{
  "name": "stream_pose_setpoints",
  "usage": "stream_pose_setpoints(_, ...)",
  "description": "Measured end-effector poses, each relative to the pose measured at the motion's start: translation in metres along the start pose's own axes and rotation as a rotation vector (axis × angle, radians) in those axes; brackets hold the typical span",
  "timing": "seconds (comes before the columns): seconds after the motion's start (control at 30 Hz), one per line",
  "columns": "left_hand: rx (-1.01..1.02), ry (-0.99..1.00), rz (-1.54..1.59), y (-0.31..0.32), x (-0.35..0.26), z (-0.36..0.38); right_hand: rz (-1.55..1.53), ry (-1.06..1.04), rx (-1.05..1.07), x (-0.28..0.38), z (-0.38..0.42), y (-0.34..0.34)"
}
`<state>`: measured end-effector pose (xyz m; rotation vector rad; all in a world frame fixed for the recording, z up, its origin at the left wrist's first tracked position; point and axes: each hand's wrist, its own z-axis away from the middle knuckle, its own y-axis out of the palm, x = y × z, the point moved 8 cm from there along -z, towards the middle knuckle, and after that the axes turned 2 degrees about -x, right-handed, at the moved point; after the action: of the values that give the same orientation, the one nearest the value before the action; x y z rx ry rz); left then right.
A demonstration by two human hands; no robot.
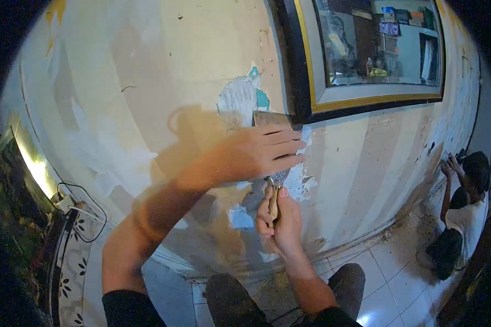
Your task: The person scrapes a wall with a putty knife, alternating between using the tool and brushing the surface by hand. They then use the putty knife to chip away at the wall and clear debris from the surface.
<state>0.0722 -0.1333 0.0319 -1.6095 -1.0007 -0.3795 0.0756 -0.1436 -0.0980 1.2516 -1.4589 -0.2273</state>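
Note:
My right hand is wrapped round the wooden handle of a scraper, held upright against the wall. The scraper's wide metal blade points up, its top edge near a patch of peeled paint with bits of turquoise showing. Across the blade lies my left hand, its fingers stretched out flat and slightly apart, hiding the blade's middle. Pale blue-white bare spots show on the wall beside and below my hands.
A black and gold framed mirror hangs just right of the blade. At the far right a person crouches with both hands on the wall. Cables and a bright light are at the left. Tiled floor lies below.

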Motion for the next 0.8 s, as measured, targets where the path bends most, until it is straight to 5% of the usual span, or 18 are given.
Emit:
stream_pose_setpoints(0.17,-0.098,0.095,0.038,0.008,0.002,-0.009,-0.057,-0.007,-0.080,0.002,0.002,0.011)
stream_pose_setpoints(0.8,-0.060,-0.097,0.002,0.007,-0.018,0.012,0.201,0.028,0.012,-0.017,0.008,-0.017)
